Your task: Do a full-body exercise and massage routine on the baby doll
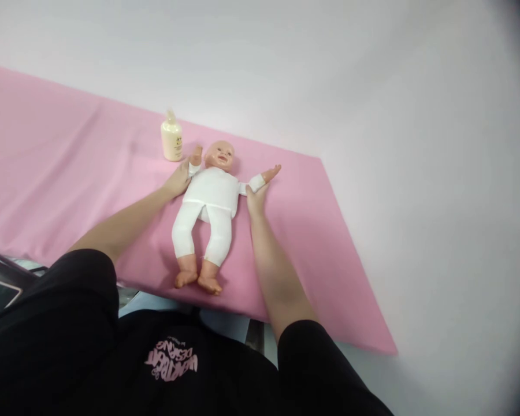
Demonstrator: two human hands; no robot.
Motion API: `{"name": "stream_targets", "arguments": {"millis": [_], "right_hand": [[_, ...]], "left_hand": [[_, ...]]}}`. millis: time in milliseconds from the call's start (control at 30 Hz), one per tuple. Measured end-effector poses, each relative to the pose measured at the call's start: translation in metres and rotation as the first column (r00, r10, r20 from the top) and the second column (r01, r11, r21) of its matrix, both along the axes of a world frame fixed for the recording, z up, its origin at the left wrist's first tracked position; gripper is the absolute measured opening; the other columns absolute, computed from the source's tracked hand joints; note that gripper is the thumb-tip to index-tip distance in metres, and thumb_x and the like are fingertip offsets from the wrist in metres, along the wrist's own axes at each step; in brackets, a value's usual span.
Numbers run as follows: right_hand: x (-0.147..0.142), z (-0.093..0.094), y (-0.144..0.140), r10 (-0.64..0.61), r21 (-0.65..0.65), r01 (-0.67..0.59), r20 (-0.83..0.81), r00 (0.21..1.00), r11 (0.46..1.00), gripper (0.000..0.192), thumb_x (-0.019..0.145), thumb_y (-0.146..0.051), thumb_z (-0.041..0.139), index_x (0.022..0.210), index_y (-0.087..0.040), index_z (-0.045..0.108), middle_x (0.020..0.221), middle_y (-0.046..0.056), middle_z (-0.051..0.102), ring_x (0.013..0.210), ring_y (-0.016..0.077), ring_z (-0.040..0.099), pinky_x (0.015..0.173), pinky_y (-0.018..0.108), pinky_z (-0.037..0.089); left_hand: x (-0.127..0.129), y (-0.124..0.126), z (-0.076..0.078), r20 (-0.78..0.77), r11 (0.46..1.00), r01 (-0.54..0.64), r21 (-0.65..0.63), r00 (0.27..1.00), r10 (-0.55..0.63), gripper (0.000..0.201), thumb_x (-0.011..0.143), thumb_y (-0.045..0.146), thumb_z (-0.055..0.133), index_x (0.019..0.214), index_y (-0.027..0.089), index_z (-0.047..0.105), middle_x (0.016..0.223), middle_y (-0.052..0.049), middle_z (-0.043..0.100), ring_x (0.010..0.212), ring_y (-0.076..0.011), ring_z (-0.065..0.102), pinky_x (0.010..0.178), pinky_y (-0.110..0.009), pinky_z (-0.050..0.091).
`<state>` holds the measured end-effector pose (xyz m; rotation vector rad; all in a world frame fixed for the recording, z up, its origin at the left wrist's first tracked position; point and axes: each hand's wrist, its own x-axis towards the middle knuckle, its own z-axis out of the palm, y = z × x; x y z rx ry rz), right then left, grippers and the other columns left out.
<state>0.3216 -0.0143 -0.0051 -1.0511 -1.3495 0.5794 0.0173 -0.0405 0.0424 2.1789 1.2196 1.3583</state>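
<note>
A baby doll (pixel 212 190) with a white cloth body lies on its back on the pink-covered table (pixel 316 254). Its head points away from me and its bare feet toward me. My left hand (pixel 181 178) is closed round the doll's arm on the left side, its fingers partly hidden behind the arm. On the other side, my right hand (pixel 256 199) grips the opposite arm near the forearm, thumb on top. Both doll arms are spread outward. Just beyond my left hand stands a pale yellow pump bottle (pixel 172 140), apart from it.
The pink cover reaches the table's right edge and front corner. A pale wall (pixel 372 86) rises behind and to the right. At lower left, a dark object (pixel 4 283) with a light outline sits beside the table's near edge.
</note>
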Motion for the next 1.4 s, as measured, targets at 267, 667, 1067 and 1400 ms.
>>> {"name": "stream_targets", "arguments": {"millis": [267, 667, 1067, 1400], "right_hand": [[-0.006, 0.017, -0.019, 0.007, 0.094, -0.011, 0.035, 0.999, 0.995, 0.091, 0.087, -0.050, 0.061, 0.162, -0.025, 0.017, 0.174, 0.014, 0.018, 0.163, 0.0307, 0.019, 0.131, 0.061, 0.021], [-0.003, 0.003, -0.024, -0.021, 0.059, 0.004, 0.278, 0.960, 0.998, 0.045, 0.086, -0.019, 0.051, 0.128, -0.026, 0.066, 0.131, 0.009, 0.067, 0.128, 0.0247, 0.060, 0.120, 0.051, 0.044], [0.007, -0.002, -0.019, -0.121, 0.033, 0.118, 0.103, 0.987, 0.992, 0.066, 0.089, -0.038, 0.063, 0.150, -0.024, 0.041, 0.143, 0.014, 0.057, 0.134, 0.0294, 0.057, 0.116, 0.060, 0.047], [0.042, -0.026, 0.016, -0.367, -0.086, 0.357, -0.254, 0.895, 0.930, 0.068, 0.098, -0.059, 0.037, 0.158, -0.031, 0.022, 0.167, 0.013, 0.026, 0.159, 0.0273, 0.032, 0.128, 0.066, 0.029]], "left_hand": [[-0.005, 0.007, -0.014, 0.017, 0.998, 0.008, 0.064, 1.000, -0.009, 0.068, 0.100, 0.053, 0.055, 0.155, 0.016, 0.039, 0.156, -0.022, 0.050, 0.147, -0.0344, 0.048, 0.127, -0.054, 0.034], [-0.009, 0.024, -0.039, -0.104, 1.000, 0.012, -0.017, 0.995, -0.014, 0.058, 0.091, 0.016, 0.047, 0.148, 0.024, 0.057, 0.138, -0.014, 0.060, 0.131, -0.0310, 0.056, 0.119, -0.053, 0.042], [-0.009, 0.027, -0.033, 0.132, 0.992, -0.069, -0.103, 0.988, 0.082, 0.067, 0.097, 0.042, 0.062, 0.155, 0.022, 0.034, 0.144, -0.018, 0.056, 0.138, -0.0322, 0.054, 0.120, -0.055, 0.043], [-0.025, 0.037, -0.026, 0.546, 0.948, -0.231, -0.217, 0.776, 0.315, 0.070, 0.106, 0.053, 0.040, 0.161, 0.033, 0.002, 0.175, -0.010, 0.016, 0.163, -0.0235, 0.021, 0.133, -0.047, 0.027]]}}
